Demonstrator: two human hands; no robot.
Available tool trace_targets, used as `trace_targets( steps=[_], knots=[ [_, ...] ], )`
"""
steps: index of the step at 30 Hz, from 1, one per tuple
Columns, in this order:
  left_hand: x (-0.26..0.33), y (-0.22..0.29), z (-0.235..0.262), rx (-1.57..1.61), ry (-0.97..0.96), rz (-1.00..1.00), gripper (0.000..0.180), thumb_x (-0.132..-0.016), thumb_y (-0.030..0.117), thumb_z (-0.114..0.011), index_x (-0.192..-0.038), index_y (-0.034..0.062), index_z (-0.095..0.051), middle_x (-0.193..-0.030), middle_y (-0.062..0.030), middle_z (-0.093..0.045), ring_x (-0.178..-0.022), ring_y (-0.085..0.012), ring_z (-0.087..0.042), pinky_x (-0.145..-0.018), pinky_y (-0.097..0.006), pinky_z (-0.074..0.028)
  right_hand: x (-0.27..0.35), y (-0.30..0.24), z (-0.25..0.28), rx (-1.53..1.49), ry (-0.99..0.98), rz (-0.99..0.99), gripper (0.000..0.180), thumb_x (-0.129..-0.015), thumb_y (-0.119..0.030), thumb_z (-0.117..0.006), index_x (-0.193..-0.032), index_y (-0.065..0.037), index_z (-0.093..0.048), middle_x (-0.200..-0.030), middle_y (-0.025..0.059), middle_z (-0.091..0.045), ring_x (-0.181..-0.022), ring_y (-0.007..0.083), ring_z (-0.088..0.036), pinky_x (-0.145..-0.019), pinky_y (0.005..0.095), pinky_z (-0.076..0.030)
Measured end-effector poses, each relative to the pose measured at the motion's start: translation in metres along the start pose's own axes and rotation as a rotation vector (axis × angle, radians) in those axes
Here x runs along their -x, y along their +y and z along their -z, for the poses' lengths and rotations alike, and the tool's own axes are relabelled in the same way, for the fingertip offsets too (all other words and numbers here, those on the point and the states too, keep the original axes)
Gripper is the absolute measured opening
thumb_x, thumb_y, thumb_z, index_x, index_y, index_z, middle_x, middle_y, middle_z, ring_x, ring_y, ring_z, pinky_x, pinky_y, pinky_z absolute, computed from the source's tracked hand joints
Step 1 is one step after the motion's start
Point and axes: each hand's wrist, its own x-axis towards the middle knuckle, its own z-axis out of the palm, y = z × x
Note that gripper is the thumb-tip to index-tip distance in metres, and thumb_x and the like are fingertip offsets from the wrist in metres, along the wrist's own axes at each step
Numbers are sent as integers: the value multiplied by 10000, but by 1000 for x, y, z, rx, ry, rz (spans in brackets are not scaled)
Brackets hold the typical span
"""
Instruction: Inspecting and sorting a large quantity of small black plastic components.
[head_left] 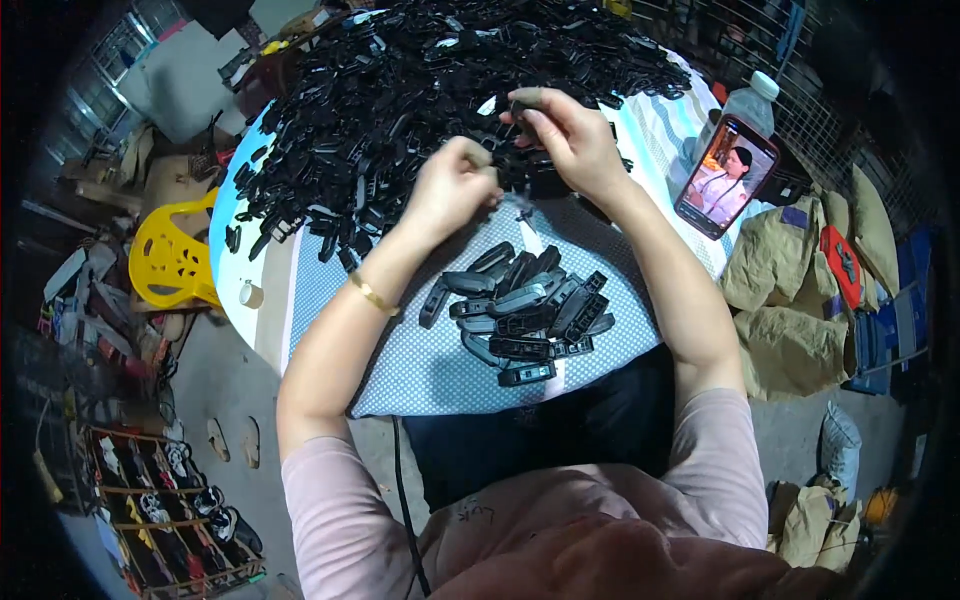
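A wide heap of small black plastic parts (350, 130) covers the far side of a round table. Over the heap's near edge, my right hand (575, 140) pinches a small black plastic part (519, 112) between thumb and fingers. My left hand (452, 192) is a little nearer and to the left, its fingers curled together; whatever they grip, if anything, is hidden. Between my forearms, close to my body, a smaller pile of long black plastic pieces (525, 310) lies on the patterned tablecloth (420, 370).
At the table's right, a phone (727, 175) showing a video leans against a clear plastic bottle (752, 105). A small cup (251, 294) stands by the left edge. A yellow plastic chair (172, 250) is left, brown sacks (790, 300) right, and a shoe rack (165, 510) lower left.
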Motion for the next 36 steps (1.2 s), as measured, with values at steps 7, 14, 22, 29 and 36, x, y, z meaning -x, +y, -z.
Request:
trace_targets(
  steps=[7, 14, 22, 29, 36],
  knots=[
    [24, -6, 40, 699, -186, 203, 392, -835, 50, -425, -1210, -24, -342, -749, -156, -587, -529, -170, -597, -399, -206, -470, 13, -11, -27, 209, -231, 253, 247, -778, 6, -571, -1024, -15, -589, -938, 117, -616, -859, 210, -615, -705, 266, -508],
    [37, 11, 35, 753, -130, 64, 381, -925, 205, -440, -1260, 34, -382, -802, -123, -591, -548, -118, -583, -452, -173, -457, 19, -11, -37, -249, -147, -370, 201, -868, -88, -517, -1033, 12, -571, -802, 77, -633, -675, 114, -624, -567, 210, -486],
    [34, -1, 39, 391, 17, -27, 267, -812, 99, -622, -1062, 14, -586, -727, 37, -559, -639, -30, -523, -543, -170, -408, 23, -15, -44, -88, -43, -128, 188, -881, -87, -502, -1009, 20, -588, -826, 52, -608, -648, 84, -602, -514, 190, -459],
    [38, -6, 31, 343, 81, -87, 277, -795, 41, -622, -1067, -4, -599, -933, -38, -627, -809, -81, -565, -733, -200, -454, 23, -21, -43, 120, -34, 50, 128, -782, -7, -589, -897, 39, -618, -832, 102, -606, -620, 139, -593, -541, 225, -473],
    [38, -9, 16, 546, 140, -5, 310, -857, 103, -563, -1142, -15, -533, -1057, -72, -593, -901, -124, -575, -807, -254, -477, 30, -27, -54, 389, 28, 178, 119, -770, -25, -602, -877, 21, -584, -832, 120, -586, -655, 222, -600, -544, 266, -481]
  ],
)
